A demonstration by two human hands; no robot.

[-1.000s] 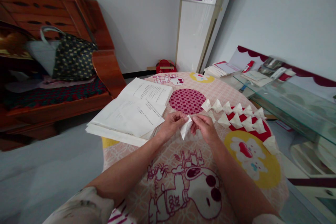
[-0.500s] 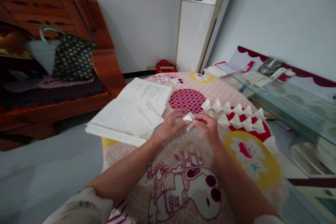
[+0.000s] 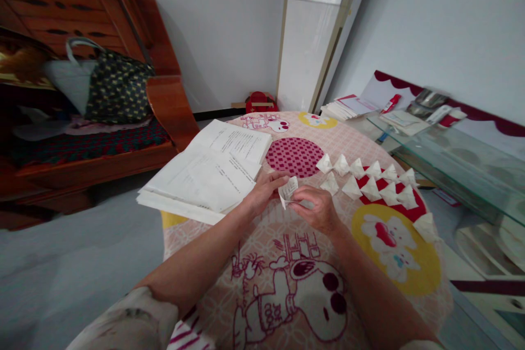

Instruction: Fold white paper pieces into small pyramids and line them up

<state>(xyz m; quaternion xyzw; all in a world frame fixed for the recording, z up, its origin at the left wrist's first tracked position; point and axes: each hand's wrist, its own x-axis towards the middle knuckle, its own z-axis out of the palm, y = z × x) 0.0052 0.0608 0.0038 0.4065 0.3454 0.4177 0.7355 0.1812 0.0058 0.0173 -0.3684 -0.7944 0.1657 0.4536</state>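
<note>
printed sheets (image 3: 213,172) text unreadable, sofa (image 3: 82,93) cropped

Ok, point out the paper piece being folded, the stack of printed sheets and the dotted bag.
paper piece (image 3: 287,190), head view, its upper flap.
stack of printed sheets (image 3: 205,178), head view, top page.
dotted bag (image 3: 117,89), head view, front side.

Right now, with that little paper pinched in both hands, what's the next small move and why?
Probably press the next crease flat: the small paper is pinched between the left hand and the right hand, half folded, not yet matching the finished folded pieces lined up on the tablecloth.
</note>
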